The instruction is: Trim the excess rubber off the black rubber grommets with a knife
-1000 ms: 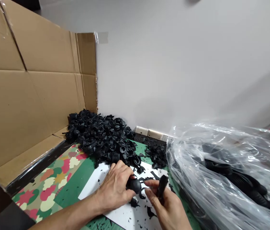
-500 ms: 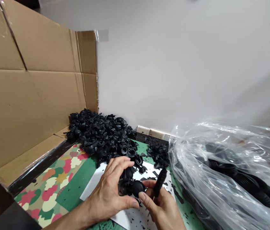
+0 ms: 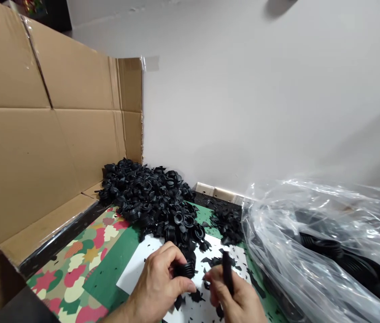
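Observation:
My left hand (image 3: 163,276) pinches a black ribbed rubber piece (image 3: 186,270) between thumb and fingers, just above a white sheet (image 3: 144,255). Close by on the right, my right hand (image 3: 232,291) is closed around a slim black-handled tool (image 3: 227,271), its handle pointing up; the tool's working end is hidden. A small dark bit shows by the right fingertips, too blurred to name. Beyond the left hand rises a large heap of similar black ribbed pieces (image 3: 149,193), some spilling onto the sheet. Black scraps (image 3: 196,296) lie scattered under both hands.
Tall cardboard (image 3: 85,143) walls off the left side, and a pale wall (image 3: 244,98) stands behind. A pile of dark trimmings (image 3: 228,224) lies right of the heap. At right, a clear plastic bag (image 3: 277,251) holds long black ribbed parts. Patterned paper (image 3: 78,260) covers the left surface.
The left hand has closed on the ribbed piece, which both hands were at before. My right hand has drawn away to the right with the tool. The view has shifted slightly.

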A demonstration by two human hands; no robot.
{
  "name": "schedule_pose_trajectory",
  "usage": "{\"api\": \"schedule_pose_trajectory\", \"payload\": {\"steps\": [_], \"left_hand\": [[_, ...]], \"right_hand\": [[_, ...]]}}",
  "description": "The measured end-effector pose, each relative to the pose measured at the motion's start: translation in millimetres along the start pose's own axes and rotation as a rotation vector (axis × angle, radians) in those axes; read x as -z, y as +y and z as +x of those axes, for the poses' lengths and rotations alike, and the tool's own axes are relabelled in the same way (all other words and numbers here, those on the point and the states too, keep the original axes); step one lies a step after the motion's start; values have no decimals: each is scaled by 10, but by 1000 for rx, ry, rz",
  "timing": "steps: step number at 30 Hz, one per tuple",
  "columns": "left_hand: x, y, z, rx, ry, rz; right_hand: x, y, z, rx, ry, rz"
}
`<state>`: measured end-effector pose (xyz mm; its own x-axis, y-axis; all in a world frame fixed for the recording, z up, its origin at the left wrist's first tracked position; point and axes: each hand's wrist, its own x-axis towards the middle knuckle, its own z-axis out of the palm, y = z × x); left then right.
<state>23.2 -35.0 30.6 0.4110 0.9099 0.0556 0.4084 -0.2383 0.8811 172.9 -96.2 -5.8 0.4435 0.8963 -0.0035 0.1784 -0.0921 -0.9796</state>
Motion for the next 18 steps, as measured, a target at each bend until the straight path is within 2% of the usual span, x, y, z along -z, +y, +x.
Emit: {"api": "schedule_pose_trajectory", "payload": {"steps": [5, 8, 12, 16, 18], "left_hand": [[-122, -47, -63, -97, 32, 122], [-178, -79, -50, -72, 18, 178], [-175, -81, 1, -28, 26, 233], [-114, -53, -24, -190, 10, 218], [-78, -49, -72, -290, 12, 154]], "right_hand": [[-254, -10, 20, 99, 21, -81], [-316, -66, 51, 122, 19, -156], [-382, -177, 68, 140, 87, -272], [-442, -232, 121, 135, 89, -270], [-398, -221, 215, 124, 121, -264]]}}
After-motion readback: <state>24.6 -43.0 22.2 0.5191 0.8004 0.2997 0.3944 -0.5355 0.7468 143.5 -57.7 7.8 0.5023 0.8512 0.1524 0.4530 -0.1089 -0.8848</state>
